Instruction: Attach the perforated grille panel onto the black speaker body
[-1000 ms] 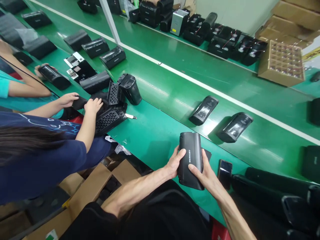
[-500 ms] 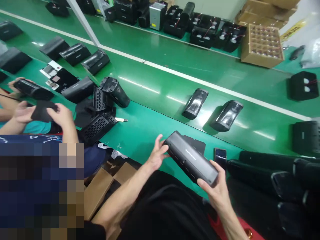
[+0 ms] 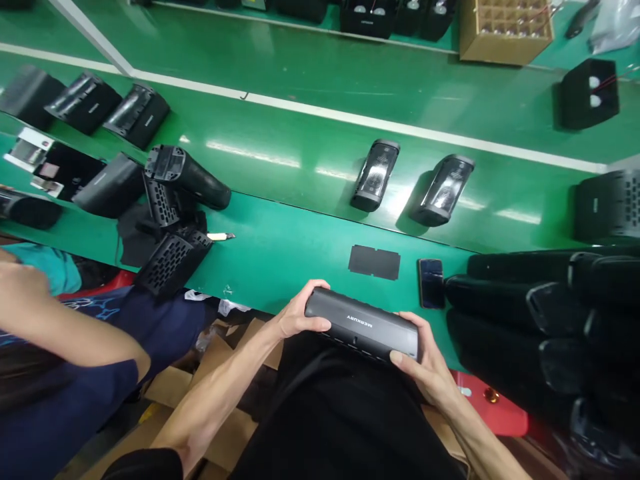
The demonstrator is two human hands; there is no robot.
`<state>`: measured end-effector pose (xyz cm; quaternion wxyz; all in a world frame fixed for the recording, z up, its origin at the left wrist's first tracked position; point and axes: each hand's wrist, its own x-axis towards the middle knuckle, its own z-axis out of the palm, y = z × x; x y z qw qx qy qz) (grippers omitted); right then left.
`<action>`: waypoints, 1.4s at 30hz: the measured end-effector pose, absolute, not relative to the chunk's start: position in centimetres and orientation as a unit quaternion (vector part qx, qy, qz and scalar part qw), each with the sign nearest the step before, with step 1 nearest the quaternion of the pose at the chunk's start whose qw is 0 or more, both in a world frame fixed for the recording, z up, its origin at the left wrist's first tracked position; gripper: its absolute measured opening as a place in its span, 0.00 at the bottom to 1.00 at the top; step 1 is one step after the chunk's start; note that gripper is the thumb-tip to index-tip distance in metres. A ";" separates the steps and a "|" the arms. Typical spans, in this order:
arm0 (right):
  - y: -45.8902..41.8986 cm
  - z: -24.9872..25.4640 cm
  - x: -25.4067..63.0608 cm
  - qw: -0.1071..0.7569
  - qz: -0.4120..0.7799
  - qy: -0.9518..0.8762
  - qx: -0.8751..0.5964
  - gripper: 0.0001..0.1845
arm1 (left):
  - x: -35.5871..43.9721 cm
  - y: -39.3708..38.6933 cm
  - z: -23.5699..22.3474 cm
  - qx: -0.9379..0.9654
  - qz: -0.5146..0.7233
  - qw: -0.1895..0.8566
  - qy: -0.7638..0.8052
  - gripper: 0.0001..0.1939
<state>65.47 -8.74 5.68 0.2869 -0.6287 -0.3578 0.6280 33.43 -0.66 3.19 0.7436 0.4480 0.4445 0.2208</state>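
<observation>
I hold a black speaker housing (image 3: pixel 361 323) lengthwise over my lap, just off the near edge of the green table (image 3: pixel 280 247). My left hand (image 3: pixel 297 315) grips its left end. My right hand (image 3: pixel 423 363) cups its right end from below. White lettering shows on the housing's top face. A flat black pad (image 3: pixel 375 261) lies on the table just beyond it, with a dark phone (image 3: pixel 431 283) to its right.
Two black speaker bodies (image 3: pixel 376 175) (image 3: pixel 443 189) lie on the conveyor belt. Black grilles and housings (image 3: pixel 173 260) are piled at the left, near a co-worker's arm (image 3: pixel 65 327). Stacked black housings (image 3: pixel 540 300) fill the right. A cardboard tray (image 3: pixel 505 30) sits far back.
I turned the housing from upright to level and drew it toward my lap, uncovering the flat pad. The view dropped and shifted left. The co-worker's hands left the grille pile.
</observation>
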 end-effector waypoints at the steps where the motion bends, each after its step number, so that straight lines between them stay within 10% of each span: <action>1: -8.7 5.5 65.5 0.291 0.630 -0.348 -0.630 0.41 | 33.6 -0.7 3.2 0.443 0.222 0.742 0.452 0.41; 10: -5.8 5.8 65.8 0.276 0.670 -0.300 -0.621 0.42 | 33.9 -0.9 2.0 0.345 0.270 0.761 0.479 0.39; 16: -3.2 5.7 62.7 0.421 0.554 -0.374 -0.614 0.61 | 38.1 -1.6 1.0 0.111 0.431 0.804 0.394 0.41; 30: -2.5 9.2 64.0 -0.004 0.365 -0.755 -0.545 0.60 | 35.1 0.5 5.2 0.473 0.208 0.736 0.438 0.56; 42: -9.4 6.5 66.4 0.259 0.548 -0.444 -0.660 0.52 | 34.1 -2.1 3.9 0.438 0.244 0.737 0.453 0.47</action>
